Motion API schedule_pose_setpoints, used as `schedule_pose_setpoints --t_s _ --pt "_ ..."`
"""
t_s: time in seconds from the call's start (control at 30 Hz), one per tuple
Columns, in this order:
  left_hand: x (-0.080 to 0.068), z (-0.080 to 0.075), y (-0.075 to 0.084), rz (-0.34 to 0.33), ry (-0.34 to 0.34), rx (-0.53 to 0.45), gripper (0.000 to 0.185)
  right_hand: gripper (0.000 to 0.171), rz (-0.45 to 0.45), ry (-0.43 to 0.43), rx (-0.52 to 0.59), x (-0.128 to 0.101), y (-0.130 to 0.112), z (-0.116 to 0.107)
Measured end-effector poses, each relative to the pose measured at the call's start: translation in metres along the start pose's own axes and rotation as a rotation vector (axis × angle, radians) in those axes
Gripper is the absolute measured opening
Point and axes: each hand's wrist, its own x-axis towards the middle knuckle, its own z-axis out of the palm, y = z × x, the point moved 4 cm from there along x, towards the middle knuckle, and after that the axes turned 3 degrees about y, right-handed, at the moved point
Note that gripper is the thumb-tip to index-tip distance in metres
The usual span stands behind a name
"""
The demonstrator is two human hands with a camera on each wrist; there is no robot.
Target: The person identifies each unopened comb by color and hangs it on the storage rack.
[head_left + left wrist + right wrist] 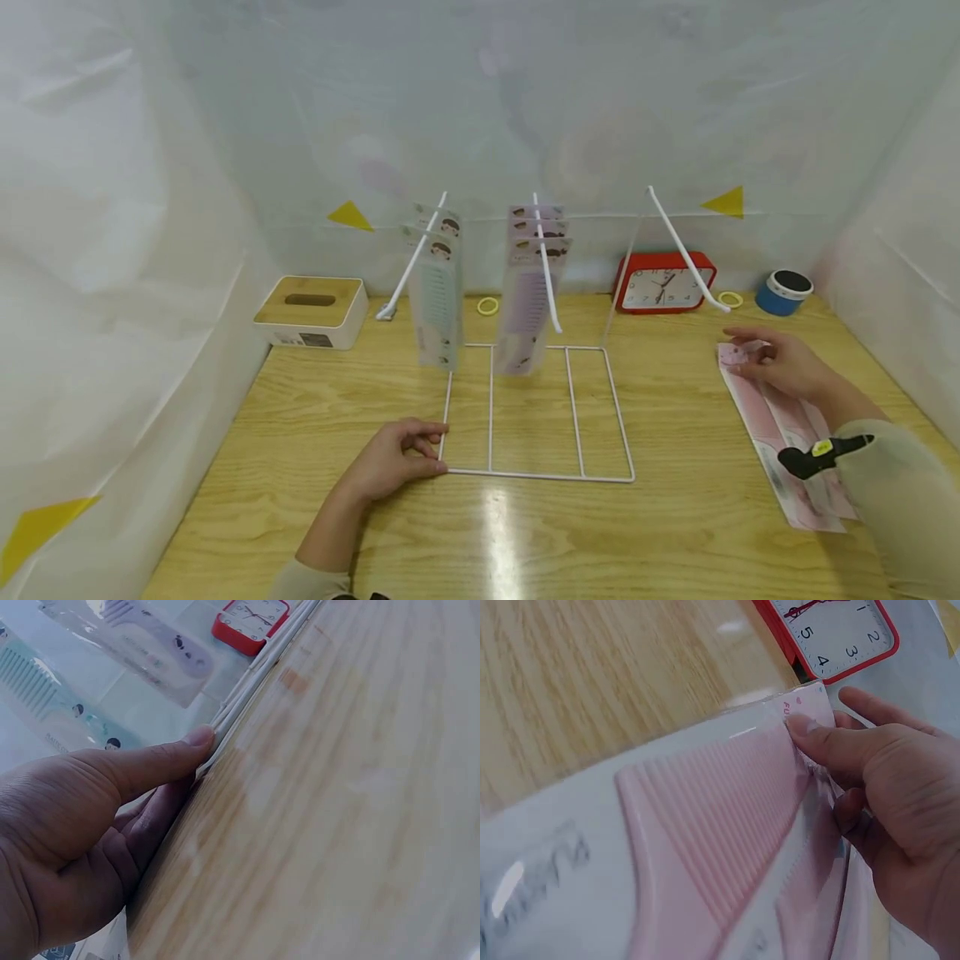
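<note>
Head view: the left hand (393, 460) holds the white wire display rack's (537, 412) lower-left corner. Left wrist view: thumb straight against the wire. Right wrist view: the right hand (889, 799) pinches the pink packaged comb (720, 825) at centre-right; the slick wrapper could slip.

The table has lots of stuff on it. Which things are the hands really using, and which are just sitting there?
In use:
white wire rack, steadied by the left hand
pink comb packs, pinched by the right hand
comb packs hanging on the rack

Just lying about:
red clock
tissue box
blue speaker
yellow rings
</note>
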Motion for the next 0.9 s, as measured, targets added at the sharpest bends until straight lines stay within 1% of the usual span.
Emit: schedule_pose_setpoints --t_s 0.1,0.13,0.2,0.33,0.43,0.53,0.7,0.83,0.9 --pt "0.0 0.0 0.0 0.0 0.003 0.005 0.052 0.049 -0.03 0.083 0.039 -0.002 0.001 -0.002" --pt "0.0 0.0 0.0 0.0 0.004 0.007 0.052 0.047 -0.025 0.106 0.054 -0.003 0.001 -0.003" --pt "0.0 0.0 0.0 0.002 0.004 0.007 0.052 0.047 -0.007 0.125 0.079 -0.005 0.001 -0.004" --pt "0.001 0.0 -0.002 0.006 0.006 0.015 0.052 0.05 0.035 0.135 0.14 -0.008 -0.003 -0.007" --pt "0.001 -0.001 -0.002 0.005 0.011 0.022 0.052 0.051 0.037 0.141 0.19 -0.01 -0.01 -0.007" --pt "0.0 -0.002 -0.001 0.005 0.018 0.024 0.051 0.051 0.012 0.155 0.214 -0.009 -0.02 -0.006" --pt "0.0 -0.001 0.0 0.001 0.003 0.013 0.051 0.045 -0.073 0.206 0.206 -0.01 -0.039 -0.005" --pt "0.001 0.001 0.0 -0.005 0.005 0.016 0.051 0.043 -0.067 0.221 0.25 -0.016 -0.056 -0.008" --pt "0.0 0.001 0.0 -0.006 0.01 0.014 0.052 0.044 -0.062 0.215 0.31 -0.019 -0.065 -0.009"
